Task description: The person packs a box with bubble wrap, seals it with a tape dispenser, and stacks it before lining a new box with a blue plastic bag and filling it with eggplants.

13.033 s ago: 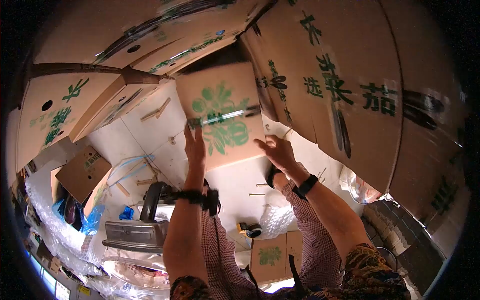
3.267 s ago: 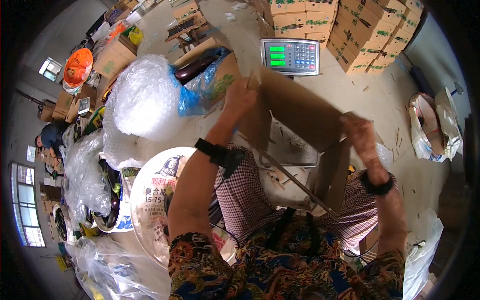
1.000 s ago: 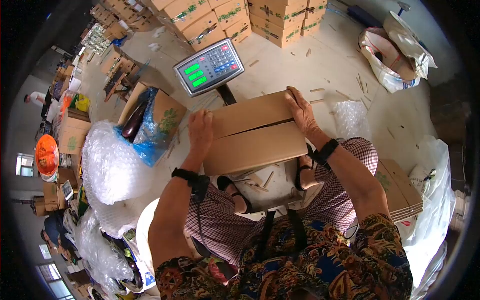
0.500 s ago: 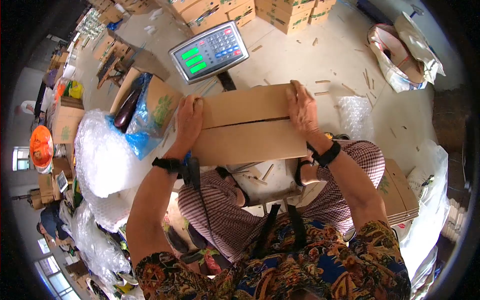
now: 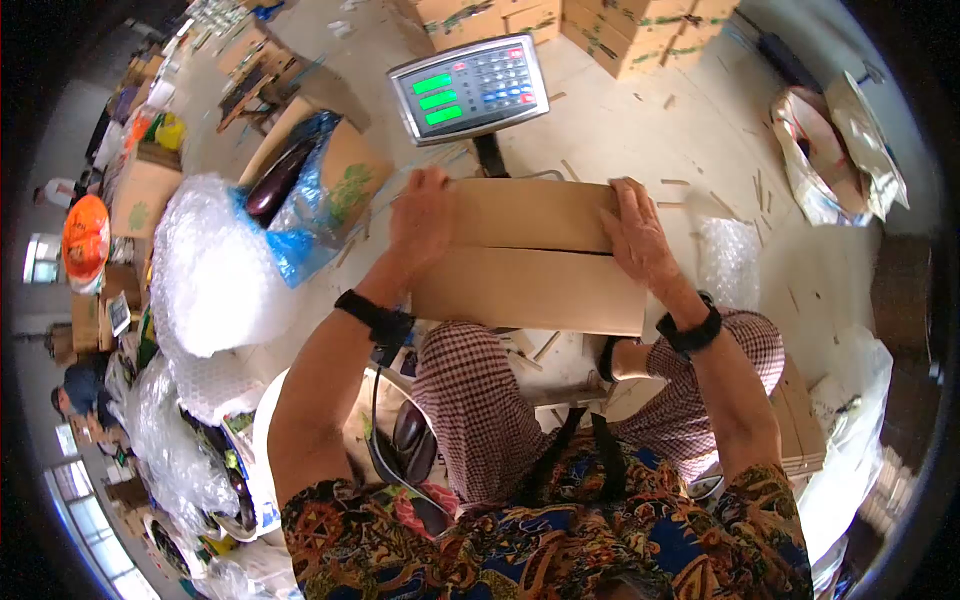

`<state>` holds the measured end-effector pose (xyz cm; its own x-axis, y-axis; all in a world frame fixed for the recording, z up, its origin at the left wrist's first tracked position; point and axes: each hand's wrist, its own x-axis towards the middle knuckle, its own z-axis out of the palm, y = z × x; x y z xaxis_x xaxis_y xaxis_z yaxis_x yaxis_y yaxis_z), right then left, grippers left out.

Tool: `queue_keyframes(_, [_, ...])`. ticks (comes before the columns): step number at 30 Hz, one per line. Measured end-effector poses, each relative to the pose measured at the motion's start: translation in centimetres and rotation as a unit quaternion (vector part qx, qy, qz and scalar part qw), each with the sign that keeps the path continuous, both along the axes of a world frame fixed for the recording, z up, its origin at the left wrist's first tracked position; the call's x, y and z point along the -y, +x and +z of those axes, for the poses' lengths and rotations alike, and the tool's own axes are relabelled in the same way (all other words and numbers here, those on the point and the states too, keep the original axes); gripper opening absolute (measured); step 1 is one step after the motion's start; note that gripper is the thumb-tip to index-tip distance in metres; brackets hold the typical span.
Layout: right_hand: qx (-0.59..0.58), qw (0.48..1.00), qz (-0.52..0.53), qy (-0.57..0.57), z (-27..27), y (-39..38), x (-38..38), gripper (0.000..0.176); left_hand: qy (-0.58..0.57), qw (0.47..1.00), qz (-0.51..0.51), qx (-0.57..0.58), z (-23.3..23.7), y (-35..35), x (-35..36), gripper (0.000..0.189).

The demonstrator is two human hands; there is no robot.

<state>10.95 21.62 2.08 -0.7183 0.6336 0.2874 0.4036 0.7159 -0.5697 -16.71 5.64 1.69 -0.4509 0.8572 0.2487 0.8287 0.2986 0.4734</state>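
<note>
A closed cardboard box [image 5: 530,290] is in front of me, its two top flaps meeting along a dark narrow seam. My left hand [image 5: 422,218], slightly blurred, grips its far left end, fingers over the edge. At the opposite end, my right hand [image 5: 638,232] is wrapped round the upper right corner, with its thumb side on the flap. Just beyond the box stands a scale display [image 5: 468,90] with green lit panels. To the left, an open carton [image 5: 360,170] lined with blue plastic holds an eggplant [image 5: 280,182].
Bubble wrap [image 5: 215,270] is heaped at the left, with a smaller piece [image 5: 728,262] on the right. Beside my left leg, a tub contains several eggplants [image 5: 408,428]. Stacked cartons [image 5: 640,35] stand behind, a white sack [image 5: 825,150] at right, and flattened cardboard [image 5: 797,420] near my right knee.
The view has shifted, so the surroundings sit farther right. My left hand has moved a little further over the box's top edge. More of the eggplant tub shows beside my left leg.
</note>
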Motion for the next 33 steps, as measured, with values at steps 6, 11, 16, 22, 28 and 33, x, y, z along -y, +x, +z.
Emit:
queue_keyframes(6, [0.048, 0.984, -0.027, 0.167, 0.0, -0.1, 1.2, 0.035, 0.022, 0.993, 0.036, -0.107, 2.0, 4.1, -0.1, 0.031])
queue_keyframes(11, [-0.003, 0.994, -0.019, 0.107, 0.9, -0.4, 0.1, 0.034, 0.066, 0.988, -0.070, -0.120, 0.7, 2.2, 0.3, 0.030])
queue_keyframes(16, [0.022, 0.985, 0.152, 0.076, 0.5, 2.5, -4.9, 0.037, 0.078, 0.980, -0.085, -0.161, -1.2, 1.1, -0.2, 0.025])
queue_keyframes(22, [0.121, 0.991, -0.024, -0.059, 10.1, 16.5, -14.8, 0.028, -0.008, 0.992, -0.081, -0.100, 0.1, 0.9, -0.2, 0.028])
queue_keyframes(28, [0.252, 0.965, -0.038, -0.068, -10.0, 31.0, -13.3, 0.026, -0.087, 0.992, -0.055, -0.070, 1.5, 2.1, -0.5, 0.033])
queue_keyframes(33, [0.261, 0.926, -0.190, -0.197, -17.5, 29.6, -8.6, 0.057, -0.102, 0.988, -0.064, -0.100, 0.9, 1.1, -0.1, 0.036])
